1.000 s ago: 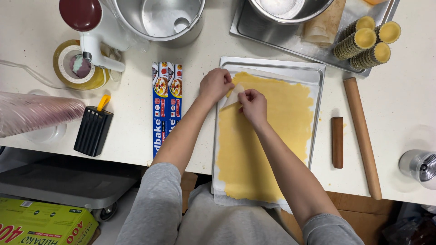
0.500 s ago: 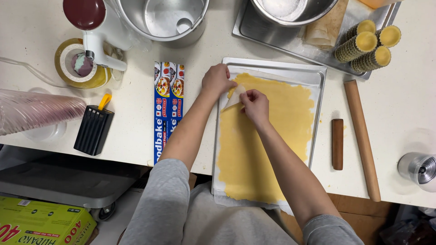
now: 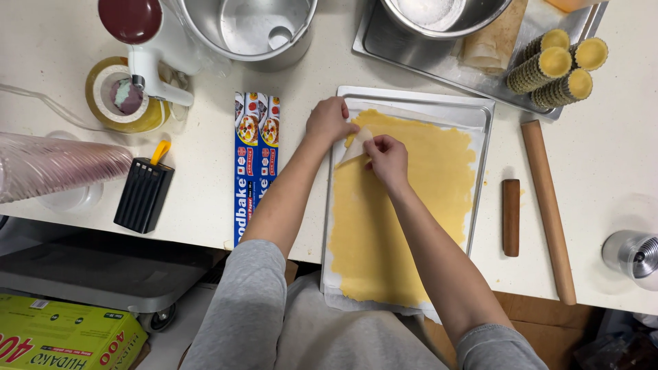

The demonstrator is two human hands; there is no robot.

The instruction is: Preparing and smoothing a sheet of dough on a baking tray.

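Overhead, both hands work at the top-left corner of a thin yellow dough sheet [image 3: 404, 219], rolled flat with ragged edges, lying on pale parchment paper [image 3: 356, 301] inside a rectangular metal baking tray [image 3: 483, 109]. The tray's near end overhangs the white speckled worktop [image 3: 205, 171] edge toward the person's lap. Left hand [image 3: 330, 120] rests on the tray's left rim area, fingers curled together and pressing the paper corner down. Right hand [image 3: 386, 156] sits on the dough, fingers pinched on a translucent film flap [image 3: 356, 145] lifted off the dough, peeled into a small triangle.

Left of the tray, just beside it, lies a long blue cardboard box [image 3: 255, 164] with food photos. Further left: black ribbed block [image 3: 144, 195] with a yellow tab, a stack of clear plastic cups [image 3: 55, 164] on its side, a white stand mixer [image 3: 154, 48] with dark red cap, a yellowish tape-like roll [image 3: 127, 103]. Above: a shiny steel bowl [image 3: 264, 27], a second metal tray [image 3: 425, 55] carrying another bowl, and fluted yellow tart shells [image 3: 555, 65] stacked. Right of the tray: a short brown wooden handle [image 3: 511, 218] and a long pale wooden rolling pin [image 3: 548, 209], side by side, apart. Steel cup [image 3: 630, 253] far right.
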